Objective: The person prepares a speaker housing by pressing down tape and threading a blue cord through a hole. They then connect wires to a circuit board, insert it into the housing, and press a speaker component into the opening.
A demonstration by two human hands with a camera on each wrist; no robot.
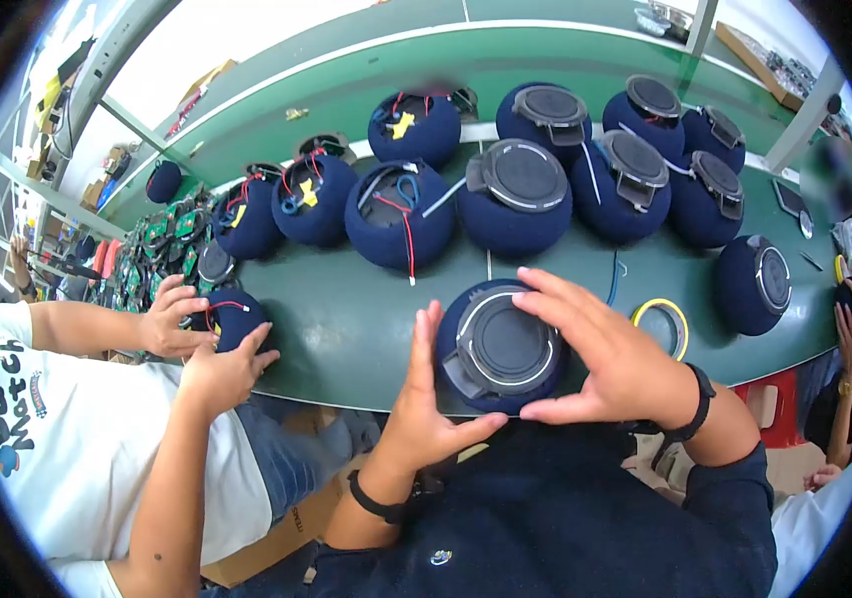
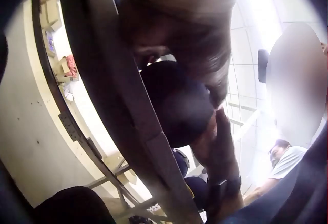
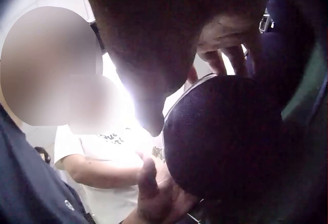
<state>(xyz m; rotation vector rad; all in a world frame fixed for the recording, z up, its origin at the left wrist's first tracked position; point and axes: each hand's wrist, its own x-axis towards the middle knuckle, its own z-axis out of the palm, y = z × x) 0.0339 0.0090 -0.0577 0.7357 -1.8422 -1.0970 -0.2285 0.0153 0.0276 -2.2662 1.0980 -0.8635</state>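
Note:
A round navy fabric-covered speaker (image 1: 501, 344) faces up at the table's near edge, with a black disc-shaped base (image 1: 508, 337) on it. A dark tab sticks out at the base's left. My left hand (image 1: 421, 404) lies along the speaker's left side, fingers straight and thumb stretched below it. From the right, my right hand (image 1: 610, 359) grips it, fingertips over the base's far rim and thumb at the near edge. In the right wrist view the speaker (image 3: 220, 131) shows dark between both hands; the left wrist view shows its underside (image 2: 177, 103).
Several similar speakers (image 1: 516, 219) stand in rows behind, those on the left open with red and blue wires. Another speaker (image 1: 753, 284) and a yellow tape roll (image 1: 661, 329) are at right. Green circuit boards (image 1: 162, 239) pile up left, beside a person handling a smaller speaker (image 1: 235, 317).

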